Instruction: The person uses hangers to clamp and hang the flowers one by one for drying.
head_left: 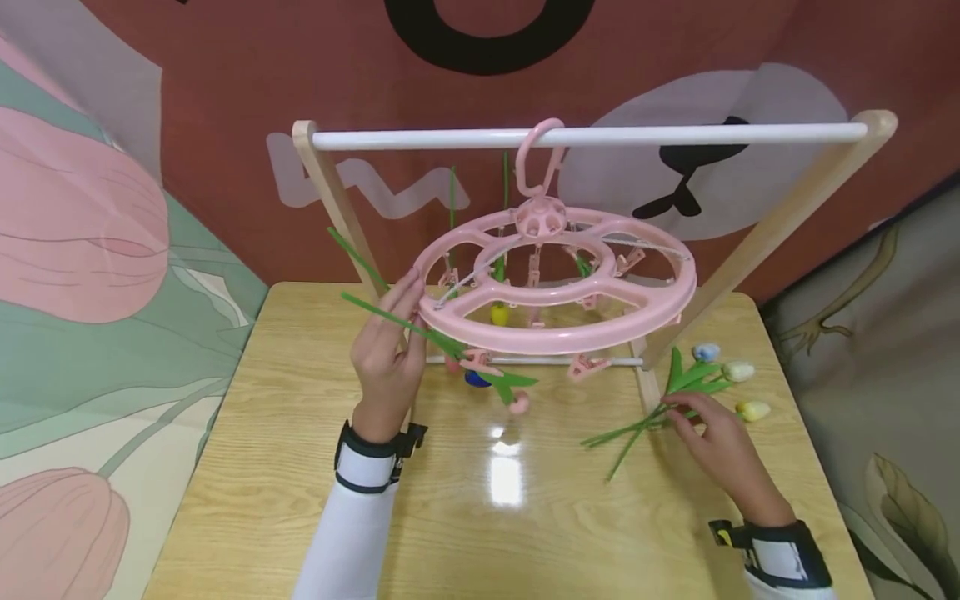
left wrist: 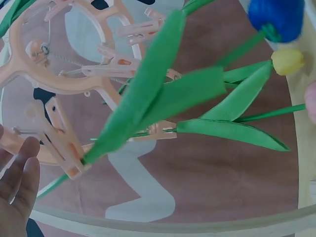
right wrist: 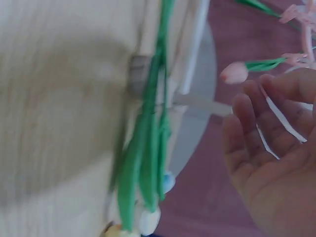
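Loose tulip stems point(head_left: 637, 429) lie lower right on the table point(head_left: 300, 467), long axis running up-right to the buds. Right hand point(head_left: 720, 446) is way nearer, fingertips on them, relaxed. Left hand point(head_left: 386, 350) rests straight-fingered against the pink clip hanger point(head_left: 555, 329) at center.

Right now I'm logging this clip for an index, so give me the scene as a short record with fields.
Setting: wooden table with a wooden rack
Hanging: pink round clip hanger on the white rail
Left hand: fingers straight, touching the hanger rim beside a clipped green stem
Right hand: open, fingertips at the loose tulips lying on the table
Already clipped: several artificial flowers hanging head down
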### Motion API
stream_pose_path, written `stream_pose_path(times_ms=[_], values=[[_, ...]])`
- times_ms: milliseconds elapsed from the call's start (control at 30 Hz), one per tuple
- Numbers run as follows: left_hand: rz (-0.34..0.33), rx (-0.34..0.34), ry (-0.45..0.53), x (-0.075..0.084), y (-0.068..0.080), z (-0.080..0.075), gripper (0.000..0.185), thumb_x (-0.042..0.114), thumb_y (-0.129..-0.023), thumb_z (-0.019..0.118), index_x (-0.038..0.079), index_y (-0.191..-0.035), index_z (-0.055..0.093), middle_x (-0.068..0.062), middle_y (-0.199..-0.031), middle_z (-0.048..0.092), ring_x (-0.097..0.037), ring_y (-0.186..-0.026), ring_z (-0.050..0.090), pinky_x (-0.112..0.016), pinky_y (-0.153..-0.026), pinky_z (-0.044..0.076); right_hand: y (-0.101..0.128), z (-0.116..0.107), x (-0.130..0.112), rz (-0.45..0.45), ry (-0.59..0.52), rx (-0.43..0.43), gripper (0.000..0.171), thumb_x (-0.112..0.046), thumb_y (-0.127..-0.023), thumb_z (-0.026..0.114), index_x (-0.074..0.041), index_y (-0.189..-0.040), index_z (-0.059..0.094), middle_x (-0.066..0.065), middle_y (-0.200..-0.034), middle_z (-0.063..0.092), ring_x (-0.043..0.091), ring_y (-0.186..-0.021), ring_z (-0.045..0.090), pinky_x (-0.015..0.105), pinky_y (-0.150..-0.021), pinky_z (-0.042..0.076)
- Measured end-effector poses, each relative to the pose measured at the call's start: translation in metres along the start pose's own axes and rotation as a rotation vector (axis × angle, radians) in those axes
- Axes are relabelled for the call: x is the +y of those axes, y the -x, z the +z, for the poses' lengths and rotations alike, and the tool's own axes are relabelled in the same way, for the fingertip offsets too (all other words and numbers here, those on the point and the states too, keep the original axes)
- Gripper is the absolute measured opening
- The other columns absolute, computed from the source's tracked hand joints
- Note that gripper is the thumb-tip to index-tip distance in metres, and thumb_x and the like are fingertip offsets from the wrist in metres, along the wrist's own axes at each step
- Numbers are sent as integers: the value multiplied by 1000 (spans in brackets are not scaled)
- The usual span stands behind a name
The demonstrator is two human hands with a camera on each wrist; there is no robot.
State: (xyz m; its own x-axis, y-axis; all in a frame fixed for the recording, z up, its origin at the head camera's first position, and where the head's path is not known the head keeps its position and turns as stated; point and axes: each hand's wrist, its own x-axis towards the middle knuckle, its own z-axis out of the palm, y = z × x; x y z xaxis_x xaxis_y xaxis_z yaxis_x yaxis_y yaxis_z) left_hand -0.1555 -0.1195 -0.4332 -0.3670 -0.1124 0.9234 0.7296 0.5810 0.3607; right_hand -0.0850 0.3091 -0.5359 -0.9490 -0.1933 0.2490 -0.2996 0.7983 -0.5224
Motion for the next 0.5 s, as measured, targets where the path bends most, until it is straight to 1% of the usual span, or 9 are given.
stream_pose_path(times_ms=[33, 100, 200, 267, 367, 433, 500], values=[[8, -5, -7, 0, 1, -1, 27, -4, -94, 70, -3, -121, 73, -19, -123, 74, -33, -111, 73, -35, -100, 60, 0, 2, 3, -18, 17, 16, 28, 4, -90, 74, -6, -116, 72, 11, -109, 72, 12, -92, 63, 29, -66, 59], [29, -18, -29, 1, 4, -3, 27, 0, -96, 69, -3, -123, 73, -19, -124, 73, -33, -111, 73, -33, -101, 60, 0, 6, 9, -55, 57, 41, 31, 7, -85, 78, -5, -113, 73, 12, -108, 72, 23, -95, 64, 31, -70, 56], [65, -18, -54, 2, 8, -5, 26, 5, -99, 68, -3, -123, 72, -20, -123, 74, -33, -109, 73, -30, -101, 59, -1, 14, 18, -116, 124, 34, 33, 9, -79, 81, -5, -109, 74, 14, -110, 72, 33, -101, 62, 37, -78, 53], [86, -12, -61, 3, 11, -7, 26, 6, -98, 69, -4, -122, 72, -21, -124, 73, -34, -109, 73, -29, -101, 59, -2, 19, 23, -171, 175, 10, 34, 10, -77, 82, -4, -108, 75, 16, -110, 71, 36, -102, 61, 45, -82, 53], [105, -9, -65, 5, 17, -11, 26, 5, -97, 69, -5, -121, 73, -23, -124, 72, -35, -109, 73, -28, -101, 59, -5, 25, 29, -260, 244, -17, 35, 11, -75, 83, -1, -106, 75, 17, -109, 70, 38, -101, 62, 53, -82, 56], [115, -14, -66, 5, 23, -14, 24, 5, -97, 69, -7, -118, 73, -24, -122, 72, -37, -107, 73, -30, -100, 60, -6, 29, 32, -304, 273, -19, 35, 12, -72, 84, 0, -104, 75, 18, -108, 70, 38, -99, 63, 54, -81, 57], [115, -25, -75, 4, 33, -19, 22, 7, -98, 68, -8, -114, 74, -25, -117, 73, -38, -102, 74, -30, -95, 62, -7, 33, 34, -333, 299, -21, 36, 11, -70, 86, 0, -102, 75, 18, -108, 71, 37, -98, 63, 54, -79, 56]])
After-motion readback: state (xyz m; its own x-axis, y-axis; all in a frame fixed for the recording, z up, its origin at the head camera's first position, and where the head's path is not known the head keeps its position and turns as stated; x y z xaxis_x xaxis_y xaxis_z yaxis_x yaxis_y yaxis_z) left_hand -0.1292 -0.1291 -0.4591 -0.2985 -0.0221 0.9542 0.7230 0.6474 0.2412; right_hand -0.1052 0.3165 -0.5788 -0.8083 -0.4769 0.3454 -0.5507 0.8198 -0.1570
